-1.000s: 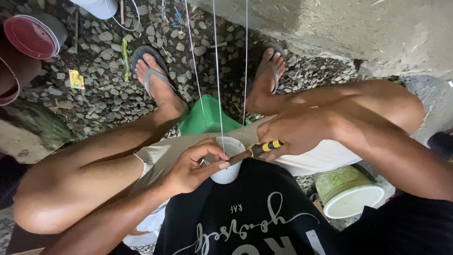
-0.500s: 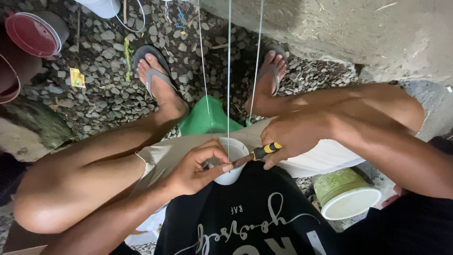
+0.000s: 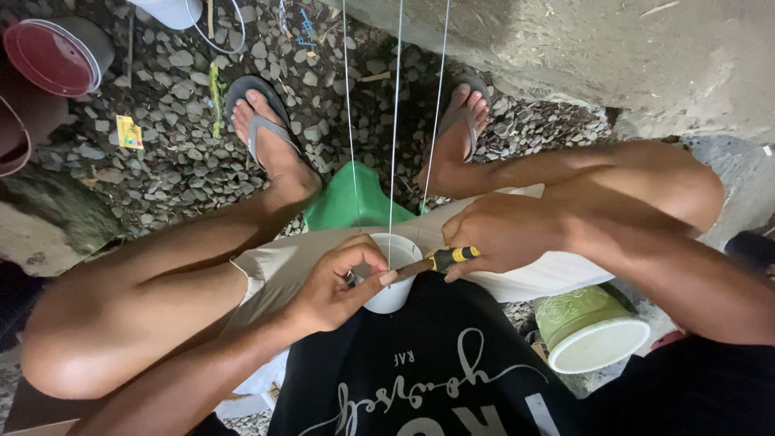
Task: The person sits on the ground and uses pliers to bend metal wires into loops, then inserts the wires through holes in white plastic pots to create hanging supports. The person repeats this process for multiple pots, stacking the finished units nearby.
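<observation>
Upper left, a red-lined bucket (image 3: 58, 56) on the gravel; at centre the left hand (image 3: 335, 287) pinches the white cup (image 3: 390, 278); three strings (image 3: 394, 121) already run taut from it; the right hand (image 3: 504, 234) grips a yellow-handled tool (image 3: 440, 260), apparently working the rim.

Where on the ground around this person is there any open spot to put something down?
Bare gravel lies between the red-lidded tub and the left sandalled foot, apart from a small yellow scrap. Between the two feet, three taut strings cross. The lap is crowded: the left hand holds a white cup, the right hand a yellow-handled tool.
</observation>
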